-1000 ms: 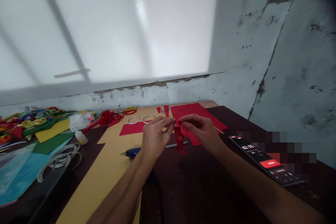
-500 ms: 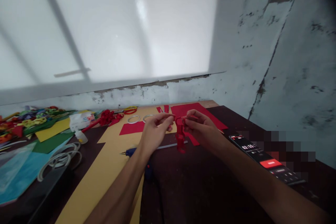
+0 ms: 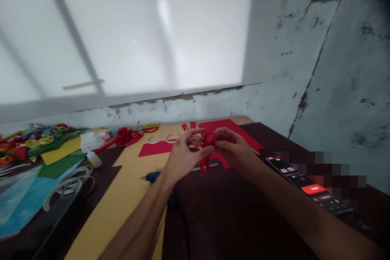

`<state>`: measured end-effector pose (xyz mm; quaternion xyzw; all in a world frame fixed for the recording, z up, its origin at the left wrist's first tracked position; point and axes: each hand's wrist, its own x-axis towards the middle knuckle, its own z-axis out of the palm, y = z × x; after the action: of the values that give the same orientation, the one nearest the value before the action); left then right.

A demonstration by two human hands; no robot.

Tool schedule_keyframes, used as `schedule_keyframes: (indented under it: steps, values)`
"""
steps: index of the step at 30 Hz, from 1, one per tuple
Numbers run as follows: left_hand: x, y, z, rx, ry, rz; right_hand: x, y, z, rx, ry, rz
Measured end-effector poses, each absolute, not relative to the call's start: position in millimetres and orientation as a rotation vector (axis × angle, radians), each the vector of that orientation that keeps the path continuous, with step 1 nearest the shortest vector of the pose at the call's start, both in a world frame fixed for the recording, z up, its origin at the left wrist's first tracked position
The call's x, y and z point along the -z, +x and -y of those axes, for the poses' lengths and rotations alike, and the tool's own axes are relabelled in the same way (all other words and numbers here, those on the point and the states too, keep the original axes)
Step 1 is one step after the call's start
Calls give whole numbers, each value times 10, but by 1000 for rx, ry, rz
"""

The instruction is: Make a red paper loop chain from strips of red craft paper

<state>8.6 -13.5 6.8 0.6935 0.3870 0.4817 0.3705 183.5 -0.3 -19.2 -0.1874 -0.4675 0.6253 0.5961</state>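
A curled red strip [image 3: 209, 139] is held up over the dark table between my two hands. Its lower end hangs in a loop below my fingers. My right hand [image 3: 237, 151] pinches the strip from the right, with the fingers bent around its upper part. From the left, my left hand [image 3: 182, 155] presses its thumb against the strip, and its fingers curve behind it. Below my left hand lies a blue hot glue gun [image 3: 151, 176], partly covered by the forearm. A thin pale stick [image 3: 213, 166] lies on the table under the strip.
Red sheets [image 3: 243, 134] and two silver rings [image 3: 155, 138] lie at the back, near scissors [image 3: 151, 128]. Left are a red ribbon flower [image 3: 124, 136], a small bottle [image 3: 94, 158], a cable [image 3: 68, 183] and a black box [image 3: 57, 223]. A phone [image 3: 304, 183] lies right.
My left thumb has moved right and down onto the strip, and its fingers have spread. The strip has bunched up between my hands, its hanging end now shorter.
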Motion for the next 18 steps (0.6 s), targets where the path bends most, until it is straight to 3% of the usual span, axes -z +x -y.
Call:
schedule_keyframes:
  steps: [8, 18]
  values:
    - [-77, 116, 206, -1549, 2310, -1100, 217, 1841, -25, -1498, -420, 1014]
    - [-32, 110, 191, -1493, 2562, -1100, 209, 1833, -13, -1576, -412, 937]
